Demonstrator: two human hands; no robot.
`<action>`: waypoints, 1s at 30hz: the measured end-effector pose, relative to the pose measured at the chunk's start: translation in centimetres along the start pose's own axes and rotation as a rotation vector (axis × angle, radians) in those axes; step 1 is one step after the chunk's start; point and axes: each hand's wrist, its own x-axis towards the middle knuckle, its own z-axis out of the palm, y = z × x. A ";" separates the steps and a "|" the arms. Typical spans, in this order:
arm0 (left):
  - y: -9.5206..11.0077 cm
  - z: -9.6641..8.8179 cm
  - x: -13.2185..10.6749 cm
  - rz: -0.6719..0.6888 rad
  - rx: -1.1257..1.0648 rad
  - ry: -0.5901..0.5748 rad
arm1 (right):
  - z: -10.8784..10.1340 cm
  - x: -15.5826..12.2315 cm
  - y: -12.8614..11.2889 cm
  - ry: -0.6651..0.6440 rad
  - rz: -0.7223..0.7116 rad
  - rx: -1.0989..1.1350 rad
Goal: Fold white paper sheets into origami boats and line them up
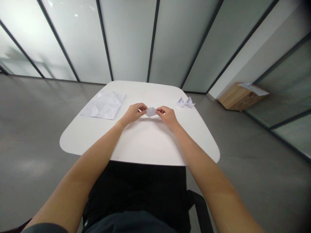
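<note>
Pinching a small folded paper (151, 112) over the surface (145, 142), near its middle.
Held at nine o'clock by the left hand (133, 114), at three by the right hand (169, 117), with fingers (141, 105) closed on opposite edges, probably to steady both sides.

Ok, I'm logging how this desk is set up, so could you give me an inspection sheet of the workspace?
Surface: white table with rounded corners.
Work in hand: small folded paper, held between both hands.
Clutter: creased white paper at the far left; two pointed paper shapes by the right edge, joined or separate unclear.
Hands: left hand pinches the folded paper's left end; right hand pinches its right end.
Cables: nothing seen.
Surroundings: frosted panels beyond the table, wood-coloured cabinet at the right, grey floor, black armrest near the right arm.
</note>
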 end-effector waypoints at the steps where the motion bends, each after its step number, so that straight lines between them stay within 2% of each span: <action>1: 0.1 -0.1 0.0 0.017 0.010 0.011 | -0.1 0.0 -0.1 0.019 -0.017 -0.019; 3: 0.0 -0.2 0.0 0.049 0.036 0.018 | -0.1 0.1 -0.2 0.017 -0.045 -0.053; 7: -1.0 -0.2 -0.1 0.105 0.077 -0.045 | 0.0 0.0 0.1 -0.096 -0.106 -0.091; 12: -2.2 0.2 -0.2 0.036 0.141 -0.198 | 0.5 -0.2 0.7 -0.207 -0.152 -0.087; 15: -2.5 0.2 -0.3 0.034 0.158 -0.232 | 0.7 -0.3 0.8 -0.257 -0.117 -0.112; 18: -2.6 0.1 -0.4 0.027 0.183 -0.247 | 0.7 -0.4 0.7 -0.280 -0.071 -0.112; 23: -2.5 0.2 -0.6 0.017 0.194 -0.293 | 0.7 -0.4 0.7 -0.304 -0.091 -0.146; 28: -2.2 0.8 -0.5 0.131 0.243 -0.349 | 1.4 -0.4 0.6 -0.307 -0.089 -0.228; 30: -2.2 1.1 -0.4 0.134 0.275 -0.343 | 1.7 -0.4 0.3 -0.304 -0.067 -0.252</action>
